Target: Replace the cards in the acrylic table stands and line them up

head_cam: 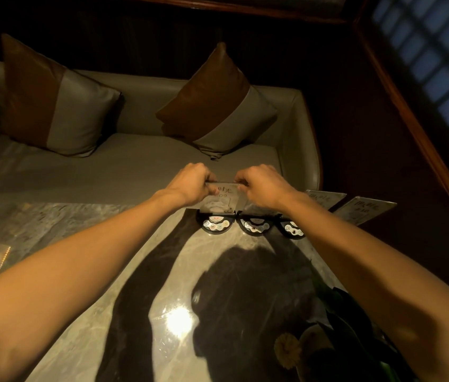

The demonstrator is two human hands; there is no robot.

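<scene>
Three acrylic table stands with black half-round button bases stand side by side at the far edge of the marble table (140,271). The leftmost stand (219,205) holds a pale card with handwriting. My left hand (190,183) pinches its top left corner and my right hand (262,184) pinches its top right corner. The middle stand (255,224) and the right stand (292,228) are partly hidden behind my right wrist. Two more cards or stands (325,198) (363,209) lean just right of my right forearm.
A grey bench sofa (135,166) with two brown and grey cushions (52,100) (218,106) lies beyond the table. A small potted plant with a yellow flower (328,340) stands at the near right. A strip with bright dots (4,257) lies at the table's left.
</scene>
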